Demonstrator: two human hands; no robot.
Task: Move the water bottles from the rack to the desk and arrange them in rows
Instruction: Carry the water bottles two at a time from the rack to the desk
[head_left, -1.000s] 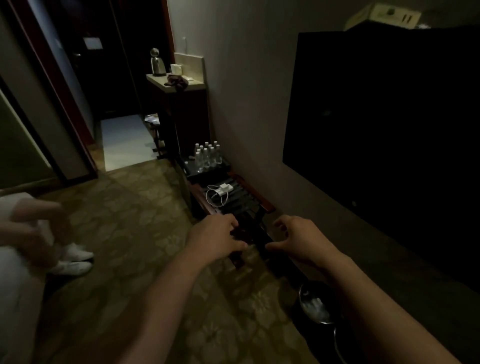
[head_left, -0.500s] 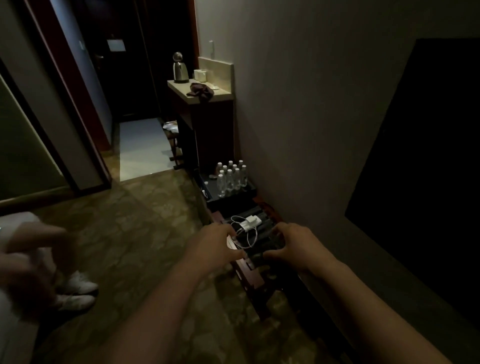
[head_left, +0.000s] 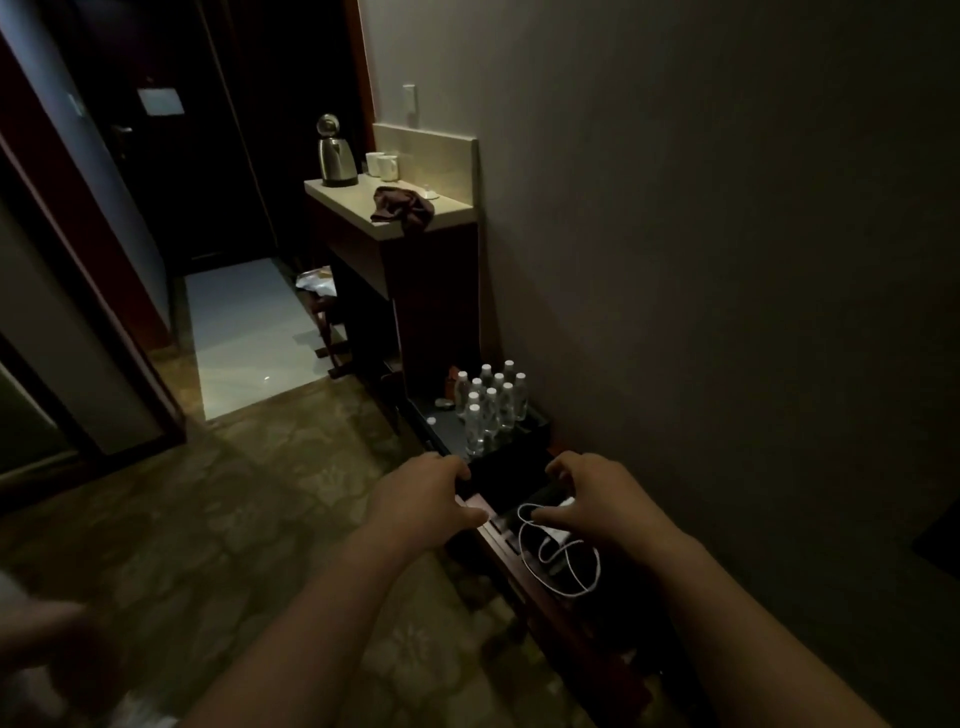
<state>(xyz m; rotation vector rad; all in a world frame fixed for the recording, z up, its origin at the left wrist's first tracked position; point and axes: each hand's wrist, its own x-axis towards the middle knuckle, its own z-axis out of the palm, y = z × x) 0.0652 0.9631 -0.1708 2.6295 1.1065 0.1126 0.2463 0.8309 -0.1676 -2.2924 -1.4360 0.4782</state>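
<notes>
Several clear water bottles (head_left: 491, 408) with white caps stand clustered on a dark tray at the far end of a low wooden rack (head_left: 524, 551) against the wall. My left hand (head_left: 423, 496) and my right hand (head_left: 592, 496) reach forward side by side above the rack, short of the bottles. Both have loosely curled fingers and hold nothing. The desk is not in view.
A white charger with a looped cable (head_left: 561, 556) lies on the rack under my right hand. Beyond stands a counter (head_left: 395, 208) with a kettle (head_left: 335, 156), two mugs and a brown cloth. A doorway opens at the left. Patterned carpet covers the floor.
The view has moved forward along the wall toward the bottles. Both hands have advanced over the rack, past the charger, and the dark screen has left the view.
</notes>
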